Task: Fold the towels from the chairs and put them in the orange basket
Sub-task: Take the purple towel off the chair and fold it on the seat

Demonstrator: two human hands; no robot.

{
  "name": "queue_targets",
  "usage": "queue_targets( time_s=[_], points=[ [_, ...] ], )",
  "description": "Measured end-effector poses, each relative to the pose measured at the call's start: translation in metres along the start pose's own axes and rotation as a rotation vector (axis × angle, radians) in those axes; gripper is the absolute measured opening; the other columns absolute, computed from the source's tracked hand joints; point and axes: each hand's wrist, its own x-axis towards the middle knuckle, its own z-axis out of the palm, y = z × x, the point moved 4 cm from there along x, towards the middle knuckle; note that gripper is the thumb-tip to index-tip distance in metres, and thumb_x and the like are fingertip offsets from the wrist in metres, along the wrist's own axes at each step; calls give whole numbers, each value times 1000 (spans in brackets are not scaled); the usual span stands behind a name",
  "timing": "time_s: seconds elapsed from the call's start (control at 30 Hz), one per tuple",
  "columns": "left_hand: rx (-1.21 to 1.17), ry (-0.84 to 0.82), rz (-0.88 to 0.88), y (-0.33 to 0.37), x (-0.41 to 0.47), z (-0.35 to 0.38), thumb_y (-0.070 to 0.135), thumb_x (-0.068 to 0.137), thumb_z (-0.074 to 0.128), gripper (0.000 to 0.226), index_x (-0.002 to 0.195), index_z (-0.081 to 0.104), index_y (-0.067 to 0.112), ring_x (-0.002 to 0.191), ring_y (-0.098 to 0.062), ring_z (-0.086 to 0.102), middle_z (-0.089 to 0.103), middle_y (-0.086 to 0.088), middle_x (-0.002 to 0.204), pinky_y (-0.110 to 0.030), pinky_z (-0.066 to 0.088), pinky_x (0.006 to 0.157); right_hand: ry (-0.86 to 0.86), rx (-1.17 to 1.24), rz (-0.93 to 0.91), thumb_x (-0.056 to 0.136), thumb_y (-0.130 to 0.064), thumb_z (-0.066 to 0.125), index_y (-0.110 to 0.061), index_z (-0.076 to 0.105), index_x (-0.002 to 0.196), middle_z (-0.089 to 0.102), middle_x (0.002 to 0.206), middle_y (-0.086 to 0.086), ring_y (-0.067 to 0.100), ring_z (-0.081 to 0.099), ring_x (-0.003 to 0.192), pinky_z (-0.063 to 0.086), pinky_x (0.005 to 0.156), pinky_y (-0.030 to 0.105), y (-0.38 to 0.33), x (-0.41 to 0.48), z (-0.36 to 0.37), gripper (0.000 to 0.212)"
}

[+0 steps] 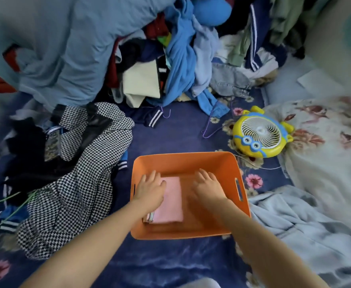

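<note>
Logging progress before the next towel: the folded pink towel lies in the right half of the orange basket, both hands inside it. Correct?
No. The head view shows the pink towel in the left half of the orange basket, partly under the left hand; the right hand is inside too.

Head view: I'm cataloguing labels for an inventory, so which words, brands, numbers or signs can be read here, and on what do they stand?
No text can be read in this view.
Orange basket: plain walls, no label.
Pink towel: no lettering shows.
Yellow fan: a cartoon face only, no brand visible.
Clothes pile: stripes and patterns only, partly blurred.
</note>
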Motion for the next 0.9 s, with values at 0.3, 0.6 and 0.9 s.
queue_targets(
  time_s=[0.3,0.6,0.9],
  points=[
    [-10,460,120,-19,-15,-121,23,87,53,45,131,49,13,139,-30,25,34,-16,147,-47,26,107,378,-125,192,30,-37,93,-16,72,83,69,86,13,38,68,83,55,64,47,34,-74,-114,60],
    [-19,854,437,52,-40,-217,19,46,87,48,89,72,7,94,-36,65,68,-20,99,-46,54,69,530,-240,528,41,-45,89,-24,62,107,66,108,17,38,59,104,52,73,53,62,-223,-155,75],
    [-27,962,760,172,-109,-268,18,60,69,32,89,69,3,94,-39,64,66,-24,101,-47,53,71,584,-419,843,44,-44,90,-20,72,105,66,114,17,37,64,103,50,78,56,60,-393,-143,68]
  ],
)
